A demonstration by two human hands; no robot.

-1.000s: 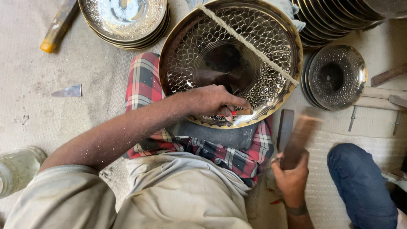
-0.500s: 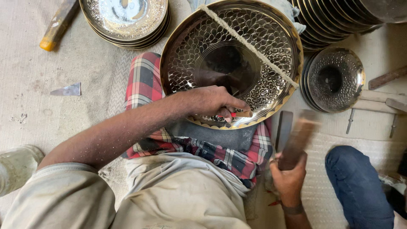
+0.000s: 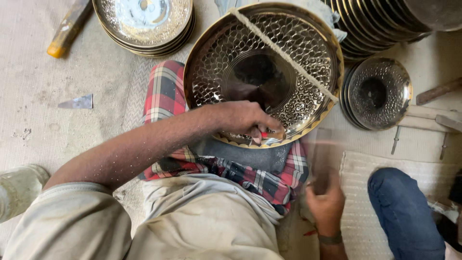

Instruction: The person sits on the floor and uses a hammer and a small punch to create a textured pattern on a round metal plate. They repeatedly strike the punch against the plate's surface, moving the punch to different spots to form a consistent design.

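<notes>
Fingers of my right hand [image 3: 326, 204] wrap a blurred wooden mallet [image 3: 321, 161] beside my knee. My left hand [image 3: 243, 120] pinches a small chisel [image 3: 269, 135] against the near rim of the hammered brass tray [image 3: 226, 62], which rests tilted on my lap over a plaid cloth [image 3: 166, 94]. Farther off, I see stacked engraved plates [image 3: 144, 24] and a smaller hammered bowl [image 3: 380, 94] lying on the floor [image 3: 43, 130].
</notes>
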